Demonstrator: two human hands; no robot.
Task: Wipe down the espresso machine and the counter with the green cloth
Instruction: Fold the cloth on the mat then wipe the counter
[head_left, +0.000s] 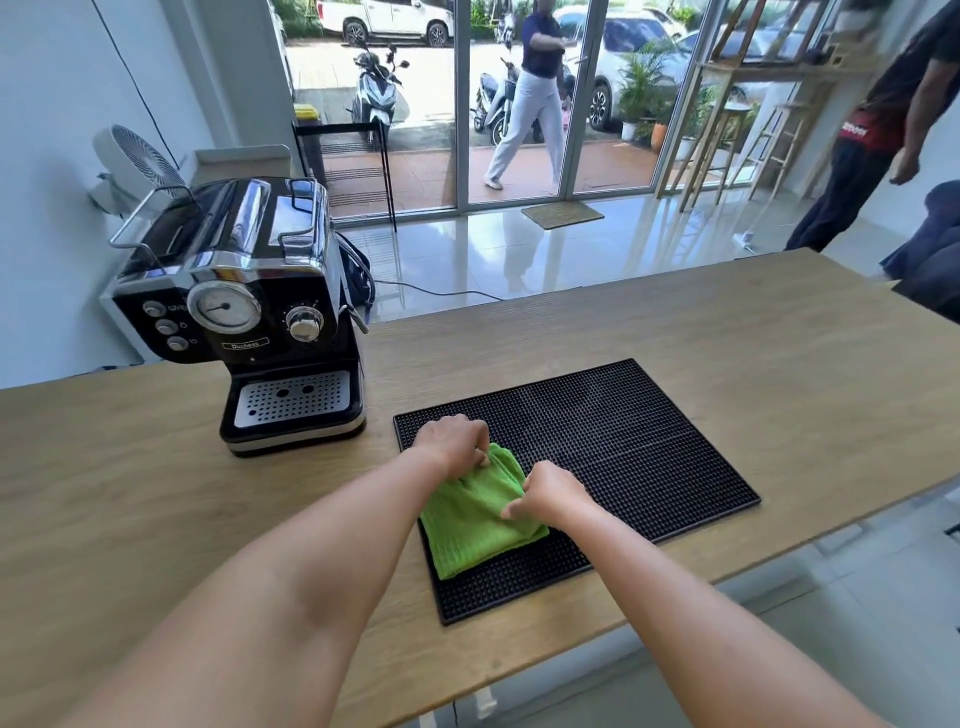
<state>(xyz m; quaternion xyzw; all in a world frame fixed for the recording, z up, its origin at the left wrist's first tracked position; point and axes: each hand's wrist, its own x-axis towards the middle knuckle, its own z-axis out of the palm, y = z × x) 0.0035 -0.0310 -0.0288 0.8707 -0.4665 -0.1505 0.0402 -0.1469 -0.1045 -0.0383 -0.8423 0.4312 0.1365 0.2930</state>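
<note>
Espresso machine (244, 312) sits upright at left on the wooden counter (727, 364), black and chrome, drip tray facing the camera. Just right of it lies a black rubber bar mat (623, 441). Green cloth (478, 514) is folded on the mat's near-left corner. Left hand (452, 441) is at the cloth's far edge, fingers curled and pinching the fabric. Right hand (550, 491) is at the cloth's right edge, fingers clenched on the fold. Both hands touch the cloth, machine untouched.

Green cloth (478, 525) — black studded mat (623, 441) — black-and-chrome espresso machine (244, 312).
</note>
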